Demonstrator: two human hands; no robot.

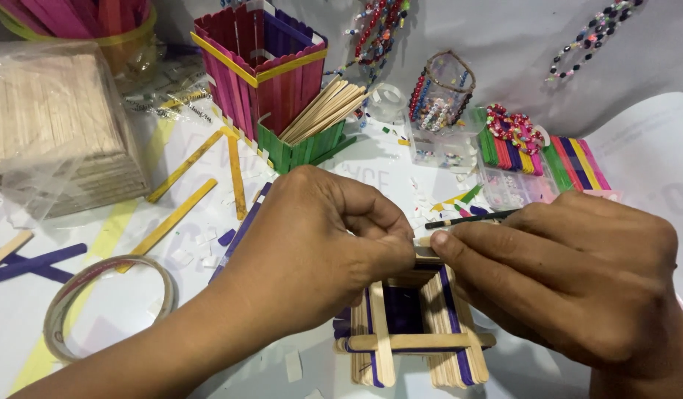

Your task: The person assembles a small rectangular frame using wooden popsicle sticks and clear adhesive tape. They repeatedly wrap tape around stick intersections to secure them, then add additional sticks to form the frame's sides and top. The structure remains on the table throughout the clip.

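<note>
While both hands meet over a square craft-stick box point(413, 332), left hand point(312, 244) and right hand point(571, 281) fingers pinched narrow on one pale stick point(424, 241), thin paintbrush point(467, 218) just behind, ring point(109, 299) well left.

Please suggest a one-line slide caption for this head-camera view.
Left hand and right hand pinch a stick above a square craft-stick frame on a cluttered table.

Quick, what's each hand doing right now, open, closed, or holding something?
Left hand: closed, pinching a plain craft stick above the stick box.
Right hand: closed, fingers pinching the same stick.
</note>
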